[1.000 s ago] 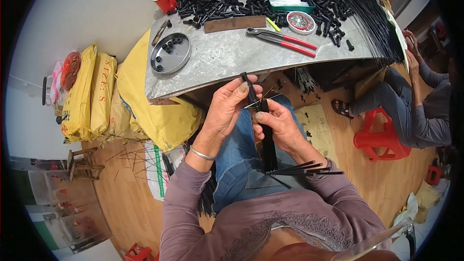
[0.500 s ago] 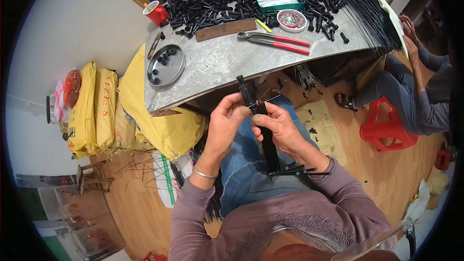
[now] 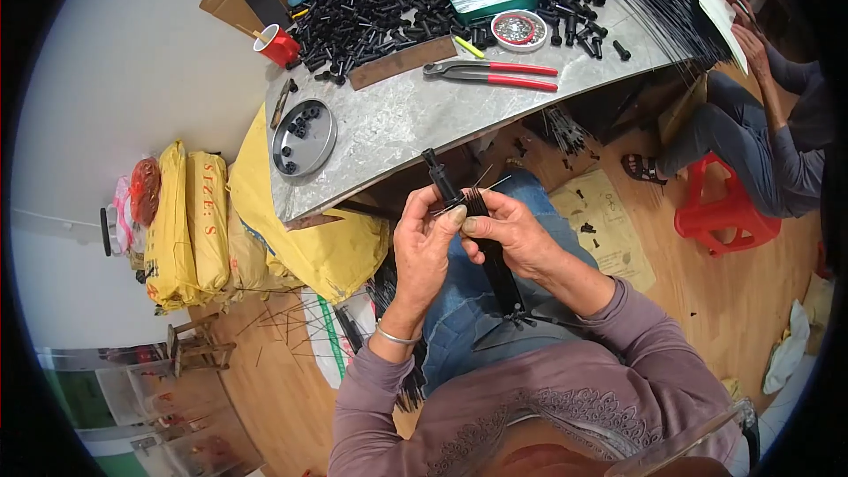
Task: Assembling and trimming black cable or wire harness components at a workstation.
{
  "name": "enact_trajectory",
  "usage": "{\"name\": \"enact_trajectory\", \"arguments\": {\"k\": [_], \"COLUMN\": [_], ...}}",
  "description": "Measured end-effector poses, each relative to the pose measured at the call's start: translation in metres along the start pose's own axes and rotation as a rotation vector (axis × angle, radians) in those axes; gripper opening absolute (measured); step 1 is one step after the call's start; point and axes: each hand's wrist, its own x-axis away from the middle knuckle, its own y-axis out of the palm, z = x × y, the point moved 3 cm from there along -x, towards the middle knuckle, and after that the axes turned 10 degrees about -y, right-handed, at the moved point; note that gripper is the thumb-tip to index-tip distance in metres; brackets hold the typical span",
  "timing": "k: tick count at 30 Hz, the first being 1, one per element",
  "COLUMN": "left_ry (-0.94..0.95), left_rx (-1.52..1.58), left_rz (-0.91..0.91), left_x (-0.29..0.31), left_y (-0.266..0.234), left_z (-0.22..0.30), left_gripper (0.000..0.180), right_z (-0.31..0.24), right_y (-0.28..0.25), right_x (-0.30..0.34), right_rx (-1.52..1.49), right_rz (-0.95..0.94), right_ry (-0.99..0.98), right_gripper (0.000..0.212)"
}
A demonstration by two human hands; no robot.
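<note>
In front of my lap, my left hand (image 3: 424, 243) is closed, thumb and fingers pinching the lower end of a black plastic runner (image 3: 444, 178), a tilted ribbed tube. My right hand (image 3: 521, 243) is closed around the top of a bundle of flat black umbrella ribs (image 3: 502, 274) just beside it. The two thumbs nearly meet where the ribs and the runner come together. Thin wire ends poke out above the right hand. Dark jointed pieces spread from the bundle's lower end over my jeans. Fingers hide the exact join.
On the grey table (image 3: 380, 132) lie red-handled pincers (image 3: 495, 75), a round metal tray (image 3: 305, 155), a green box (image 3: 495, 0), a white dish of small metal parts (image 3: 519, 31) and heaped black runners (image 3: 389, 9). At right, a person sits on a red stool (image 3: 724, 208). Yellow sacks (image 3: 208, 221) stand left.
The view has shifted slightly, so the table and floor sit differently. Both hands keep their grip, thumbs a little closer together. Thin wire ends show more clearly above the ribs.
</note>
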Motion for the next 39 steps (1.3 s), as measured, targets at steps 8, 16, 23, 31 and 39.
{"name": "enact_trajectory", "arguments": {"k": [8, 16, 23, 31, 39], "left_ry": [-0.05, -0.1, -0.04, 0.001, -0.019], "left_rx": [0.046, 0.116, 0.097, 0.098, 0.147], "left_rz": [-0.02, -0.021, 0.009, -0.016, -0.037], "left_x": [0.003, 0.003, -0.003, -0.003, -0.01], "left_y": [-0.003, -0.006, -0.01, -0.007, -0.006], "left_z": [0.0, -0.005, -0.011, -0.012, -0.023], "left_gripper": [0.026, 0.033, 0.035, 0.033, 0.033], "right_z": [0.003, 0.005, -0.016, -0.033, 0.002], "right_y": [-0.002, 0.003, -0.01, -0.009, -0.042], "right_x": [-0.001, 0.005, -0.008, -0.007, -0.016], "right_rx": [-0.033, 0.073, 0.754, 0.506, 0.25], "right_rz": [-0.014, 0.043, -0.106, -0.172, -0.22], "right_ry": [-0.009, -0.013, -0.172, 0.188, 0.268], "right_gripper": [0.033, 0.023, 0.026, 0.027, 0.039]}}
